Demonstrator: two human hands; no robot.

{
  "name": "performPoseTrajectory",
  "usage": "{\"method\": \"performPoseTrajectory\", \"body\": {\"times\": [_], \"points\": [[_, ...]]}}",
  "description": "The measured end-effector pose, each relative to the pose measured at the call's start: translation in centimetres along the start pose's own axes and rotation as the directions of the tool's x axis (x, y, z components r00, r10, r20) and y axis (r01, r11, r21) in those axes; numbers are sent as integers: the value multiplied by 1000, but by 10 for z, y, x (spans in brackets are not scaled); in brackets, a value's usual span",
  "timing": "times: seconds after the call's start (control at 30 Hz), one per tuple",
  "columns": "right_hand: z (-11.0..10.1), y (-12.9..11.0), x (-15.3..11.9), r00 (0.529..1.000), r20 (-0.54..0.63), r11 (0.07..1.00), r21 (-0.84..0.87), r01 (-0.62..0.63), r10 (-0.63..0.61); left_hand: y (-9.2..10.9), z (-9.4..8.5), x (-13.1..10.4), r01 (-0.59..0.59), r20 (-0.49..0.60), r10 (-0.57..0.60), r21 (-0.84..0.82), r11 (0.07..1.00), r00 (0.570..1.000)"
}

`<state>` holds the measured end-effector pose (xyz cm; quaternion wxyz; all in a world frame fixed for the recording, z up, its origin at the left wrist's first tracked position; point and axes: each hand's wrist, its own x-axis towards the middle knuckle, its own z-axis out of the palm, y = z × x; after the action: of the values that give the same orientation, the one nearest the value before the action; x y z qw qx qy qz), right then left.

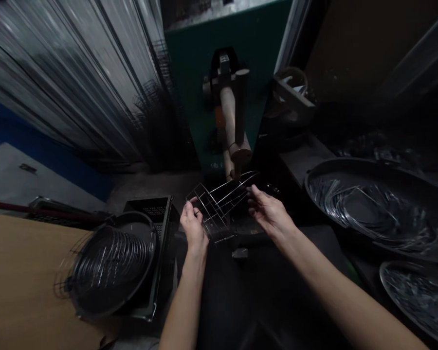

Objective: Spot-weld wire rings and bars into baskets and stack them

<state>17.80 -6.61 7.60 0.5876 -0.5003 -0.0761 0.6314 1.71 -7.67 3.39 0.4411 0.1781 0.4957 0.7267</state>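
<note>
My left hand is closed on the left edge of a small wire rack made of thin, shiny crossed wires. At the rack's right side, my right hand pinches the end of its bent wires between thumb and fingers. The rack is tilted just below the rod-like electrodes of a green machine, and its far wires reach the lower tip. Whether they touch there I cannot tell. Under the rack lies a small grey metal block.
To the left, a round black tray of curved wires sits on a plastic crate. On the right are a large black basin of bent wires and a smaller bowl of small metal parts. Cardboard covers the lower left.
</note>
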Motion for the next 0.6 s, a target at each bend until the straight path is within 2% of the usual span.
{"method": "performPoseTrajectory", "body": {"times": [0.13,0.33,0.4,0.47,0.5,0.53,0.6], "points": [[-15,-2,3,1000,-11,1000,-14,14,-15,1,2,9,-27,-18,26,-8,1000,999],[-32,-3,4,1000,2,1000,-12,7,-7,-2,-4,17,-44,-2,44,25,999,999],[-46,-5,-1,999,25,997,-60,39,-38,-2,-3,18,-47,6,47,28,998,999],[-71,-4,-8,988,38,962,-225,155,-150,-2,-1,17,-43,14,42,19,999,999],[-89,-2,-12,969,50,896,-372,243,-242,-4,0,16,-43,14,43,9,999,999],[-108,0,-16,934,82,773,-539,334,-347,-6,1,13,-46,7,46,-2,999,999],[-151,7,-23,834,224,388,-804,450,-504,-11,-1,2,-52,-30,51,-27,998,998]]}}
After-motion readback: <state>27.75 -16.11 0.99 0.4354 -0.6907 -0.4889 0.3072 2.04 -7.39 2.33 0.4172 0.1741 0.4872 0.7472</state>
